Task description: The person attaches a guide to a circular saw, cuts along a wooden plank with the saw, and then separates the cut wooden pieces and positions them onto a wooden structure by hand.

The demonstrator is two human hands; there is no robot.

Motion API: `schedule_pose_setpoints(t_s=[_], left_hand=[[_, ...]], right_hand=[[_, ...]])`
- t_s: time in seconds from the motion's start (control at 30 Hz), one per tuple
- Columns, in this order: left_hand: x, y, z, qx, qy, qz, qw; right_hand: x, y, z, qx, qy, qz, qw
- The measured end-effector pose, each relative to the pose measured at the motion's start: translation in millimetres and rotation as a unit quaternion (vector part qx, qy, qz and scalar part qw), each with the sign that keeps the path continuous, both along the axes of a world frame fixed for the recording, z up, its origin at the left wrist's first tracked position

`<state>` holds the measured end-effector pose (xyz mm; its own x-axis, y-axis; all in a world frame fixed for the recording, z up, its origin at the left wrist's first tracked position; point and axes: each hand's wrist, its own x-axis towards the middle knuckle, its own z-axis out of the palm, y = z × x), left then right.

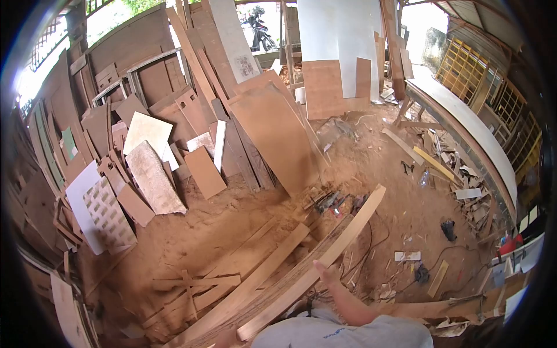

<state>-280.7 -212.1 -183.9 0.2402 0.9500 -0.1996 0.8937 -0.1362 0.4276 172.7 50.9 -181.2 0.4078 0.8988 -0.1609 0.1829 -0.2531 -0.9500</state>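
A long pale wooden plank (348,233) slants from the bottom centre up toward the middle of the head view. My right hand (326,272) is closed on its right edge, with the thumb showing on top and the other fingers hidden. Close to the plank's lower end, my left hand (228,338) shows only as a small patch at the bottom of the view; its fingers cannot be made out. Beneath and left of this plank lies a rough-edged timber board (278,281). Another pale board (261,267) rests farther left.
Crossed scrap sticks (191,283) lie on the sawdust-covered floor at left. Leaning panels, including a large brown sheet (275,136), stand ahead. Tools and cords (333,203) sit near the plank's far end. A long white-topped workbench (464,122) runs along the right, with offcuts below.
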Motion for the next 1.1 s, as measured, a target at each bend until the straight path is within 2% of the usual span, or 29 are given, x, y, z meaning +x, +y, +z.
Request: schedule_pose_setpoints(t_s=[0.1, 0.13, 0.23, 0.33, 0.47, 0.57, 0.63, 0.73, 0.77, 0.87, 0.93, 1.0, 1.07, 1.1], left_hand=[[6.7, -10.2, -2.0, -0.121, -0.072, 0.099, 0.985], [7.8, -13.6, -3.7, -0.139, -0.048, 0.091, 0.985], [22.3, -12.8, 20.5, -0.215, 0.020, 0.095, 0.972], [33.1, -6.4, 46.8, -0.261, 0.041, 0.132, 0.955], [48.7, -0.6, 68.2, -0.261, 0.068, 0.161, 0.949], [56.6, -26.7, 49.8, -0.088, 0.045, 0.179, 0.979], [67.1, -30.8, 51.9, -0.053, 0.061, 0.215, 0.973], [78.4, -34.8, 53.0, -0.001, 0.090, 0.240, 0.967], [80.2, -35.3, 52.0, 0.018, 0.100, 0.244, 0.964], [75.2, -36.0, 44.5, 0.022, 0.125, 0.212, 0.969], [72.5, -37.9, 34.9, 0.032, 0.106, 0.213, 0.971], [71.3, -31.4, 37.8, 0.011, 0.092, 0.210, 0.973], [68.1, -16.9, 62.1, -0.038, 0.090, 0.227, 0.969], [50.3, -19.5, 20.4, -0.059, 0.100, 0.226, 0.967]], right_hand=[[-2.4, -5.7, 9.8, -0.009, -0.191, 0.011, 0.981], [-0.5, -10.3, 9.4, -0.006, -0.254, 0.019, 0.967], [5.2, -11.1, 17.6, 0.091, -0.106, 0.032, 0.990], [2.6, -13.2, 40.0, 0.086, -0.075, 0.044, 0.992], [-6.3, -11.5, 48.6, 0.046, -0.067, 0.007, 0.997], [-4.2, -12.1, 43.2, 0.037, -0.050, -0.020, 0.998], [-3.6, -14.2, 36.5, 0.018, -0.047, -0.039, 0.998], [-1.5, -10.1, 38.5, 0.012, 0.041, -0.017, 0.999], [-1.9, -9.2, 39.8, 0.022, 0.030, -0.022, 0.999], [0.0, -16.6, 39.1, 0.017, -0.027, -0.044, 0.999], [5.6, -15.6, 24.1, -0.030, -0.101, -0.030, 0.994], [11.1, -10.8, 3.4, 0.053, -0.053, -0.046, 0.996], [16.9, -6.5, -12.7, 0.108, -0.032, -0.037, 0.993], [22.3, -3.1, -7.8, 0.102, -0.050, -0.028, 0.993]])
